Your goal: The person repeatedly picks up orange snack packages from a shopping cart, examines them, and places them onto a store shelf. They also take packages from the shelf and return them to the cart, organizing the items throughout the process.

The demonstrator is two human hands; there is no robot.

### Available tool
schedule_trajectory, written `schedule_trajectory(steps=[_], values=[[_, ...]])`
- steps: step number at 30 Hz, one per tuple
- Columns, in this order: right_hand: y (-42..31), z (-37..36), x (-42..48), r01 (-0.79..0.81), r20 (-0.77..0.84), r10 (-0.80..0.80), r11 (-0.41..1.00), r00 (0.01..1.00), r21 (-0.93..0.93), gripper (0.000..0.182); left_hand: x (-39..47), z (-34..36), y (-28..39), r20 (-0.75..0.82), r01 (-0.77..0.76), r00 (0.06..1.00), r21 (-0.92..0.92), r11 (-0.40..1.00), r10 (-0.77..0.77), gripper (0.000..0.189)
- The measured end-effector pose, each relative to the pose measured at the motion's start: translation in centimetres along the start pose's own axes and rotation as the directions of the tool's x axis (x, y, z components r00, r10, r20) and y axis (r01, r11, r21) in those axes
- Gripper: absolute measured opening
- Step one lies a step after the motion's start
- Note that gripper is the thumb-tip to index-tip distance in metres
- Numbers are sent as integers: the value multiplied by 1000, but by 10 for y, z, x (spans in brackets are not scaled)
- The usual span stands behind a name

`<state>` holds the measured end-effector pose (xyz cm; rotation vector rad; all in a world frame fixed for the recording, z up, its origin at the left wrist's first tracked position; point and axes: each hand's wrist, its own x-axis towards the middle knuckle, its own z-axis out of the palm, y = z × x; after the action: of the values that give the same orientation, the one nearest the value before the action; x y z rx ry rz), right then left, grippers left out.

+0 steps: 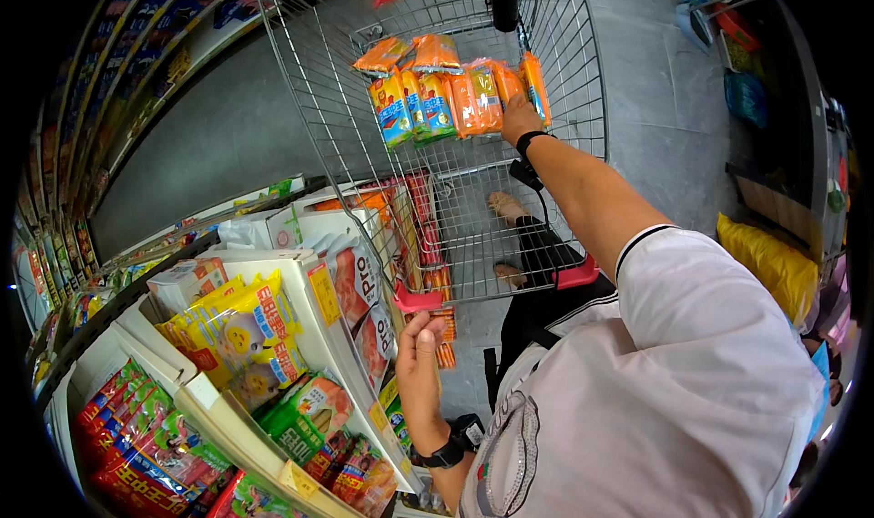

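Observation:
A wire shopping cart [478, 197] with pink handle ends [577, 273] stands before me. Orange, yellow and blue food packets [437, 105] form a row in it, with a few lying flatter behind. My right hand [522, 118], a black band at its wrist, reaches into the cart. Its fingers close around an orange packet [535, 84] at the row's right end, partly hiding it. My left hand [420, 361], wearing a black watch [444, 455], is raised beside the shelf, just below the other pink handle end [418, 301]. Its fingers are loosely curled and hold nothing.
Store shelving [235, 395] at lower left holds yellow bags [249, 333], a green packet [307, 412] and red packets [153, 443]. A black cylinder [504, 2] hangs at the cart's far side. On the right lies a yellow bag [768, 269]. My feet [506, 205] show through the wire.

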<state>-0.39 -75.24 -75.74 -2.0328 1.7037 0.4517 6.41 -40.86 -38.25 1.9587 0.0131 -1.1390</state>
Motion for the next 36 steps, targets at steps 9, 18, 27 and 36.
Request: schedule_trajectory(steps=[9, 18, 27, 36], values=[[4, -5, 12, -45, 37, 39, 988, 999, 149, 61, -3, 2, -8, 9, 18, 1000, -46, 999, -17, 41], [21, -54, 41, -101, 368, -140, 820, 919, 563, 40, -15, 4, -10, 55, -100, 993, -50, 994, 103, 43], [29, -166, -106, -295, 342, -433, 174, 834, 940, 36, -32, -11, -32, 105, -206, 971, -91, 974, 215, 44], [9, -236, -276, -285, 115, -935, 16, 335, 958, 68, -48, -16, -11, 75, -397, 899, -280, 874, 432, 54]])
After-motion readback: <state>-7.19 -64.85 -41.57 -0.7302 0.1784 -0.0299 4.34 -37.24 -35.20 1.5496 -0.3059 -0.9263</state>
